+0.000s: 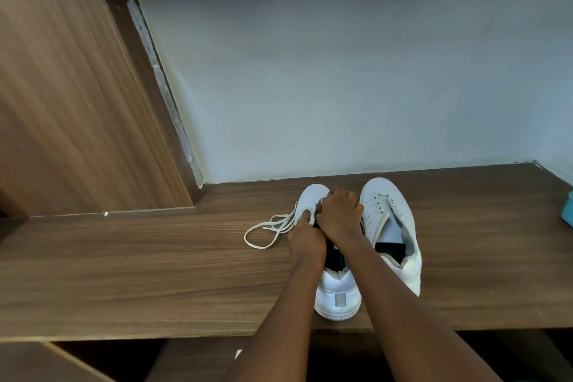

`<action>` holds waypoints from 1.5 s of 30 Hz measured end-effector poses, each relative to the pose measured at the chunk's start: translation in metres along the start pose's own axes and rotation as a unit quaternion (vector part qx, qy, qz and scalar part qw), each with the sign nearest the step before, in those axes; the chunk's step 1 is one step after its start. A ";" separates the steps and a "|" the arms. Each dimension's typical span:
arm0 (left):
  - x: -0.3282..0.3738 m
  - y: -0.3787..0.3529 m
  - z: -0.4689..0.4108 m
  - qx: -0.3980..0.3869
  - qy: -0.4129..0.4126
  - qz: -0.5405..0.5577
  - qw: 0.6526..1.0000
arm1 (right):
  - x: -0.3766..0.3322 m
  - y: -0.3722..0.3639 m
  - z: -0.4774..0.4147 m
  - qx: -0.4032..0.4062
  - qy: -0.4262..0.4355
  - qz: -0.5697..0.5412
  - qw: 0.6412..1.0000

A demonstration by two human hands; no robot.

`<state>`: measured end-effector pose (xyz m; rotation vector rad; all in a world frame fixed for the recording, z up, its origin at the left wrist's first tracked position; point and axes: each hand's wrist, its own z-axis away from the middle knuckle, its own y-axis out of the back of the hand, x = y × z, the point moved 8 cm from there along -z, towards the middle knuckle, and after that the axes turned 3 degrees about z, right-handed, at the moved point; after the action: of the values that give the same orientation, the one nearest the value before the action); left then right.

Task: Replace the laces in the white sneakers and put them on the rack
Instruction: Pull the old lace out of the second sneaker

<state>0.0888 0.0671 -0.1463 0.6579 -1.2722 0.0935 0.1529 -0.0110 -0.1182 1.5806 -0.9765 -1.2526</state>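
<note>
Your left hand (307, 242) curls tight on the eyelet edge of the left sneaker (338, 291); lace in the pinch or not, cannot tell. Your right hand (339, 214) is curled over the throat, fingertips hidden, hold unclear. The lace (273, 229) trails loose from that spot toward the surface's left side. The sneaker's heel is near the front edge of the wooden surface (155, 257), its toe toward the back edge. The right sneaker (390, 226) is just beside it, eyelets bare.

Judgement: early to midway. One shoe is unlaced, the other mid-lace. Old lace or new, unknown. Both relacings and the racking appear outstanding.
</note>
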 end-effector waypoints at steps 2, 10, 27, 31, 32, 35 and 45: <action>0.001 0.000 0.000 0.000 -0.006 -0.005 1.000 | 0.000 0.003 0.000 0.018 0.003 0.000 1.000; 0.002 -0.002 0.002 -0.021 -0.011 0.003 1.000 | 0.016 0.018 0.000 0.069 -0.037 -0.068 0.995; 0.000 -0.004 -0.003 -0.023 -0.010 -0.042 0.999 | 0.024 0.010 -0.013 -0.002 -0.057 -0.087 0.995; 0.001 -0.002 -0.001 -0.014 -0.018 -0.021 1.000 | 0.007 -0.006 -0.007 -0.030 -0.018 -0.054 0.998; 0.000 -0.002 -0.001 -0.013 -0.018 -0.017 1.000 | 0.006 -0.005 -0.006 -0.016 -0.012 -0.049 0.999; -0.002 -0.005 -0.005 -0.012 -0.024 -0.032 0.999 | 0.007 0.000 -0.005 0.021 -0.019 -0.080 0.996; -0.005 -0.007 -0.008 -0.028 -0.010 -0.039 0.999 | 0.039 0.011 -0.006 0.069 -0.129 -0.211 0.966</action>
<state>0.0968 0.0662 -0.1545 0.6603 -1.2630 -0.0134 0.1658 -0.0499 -0.1182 1.8297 -0.9305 -1.7507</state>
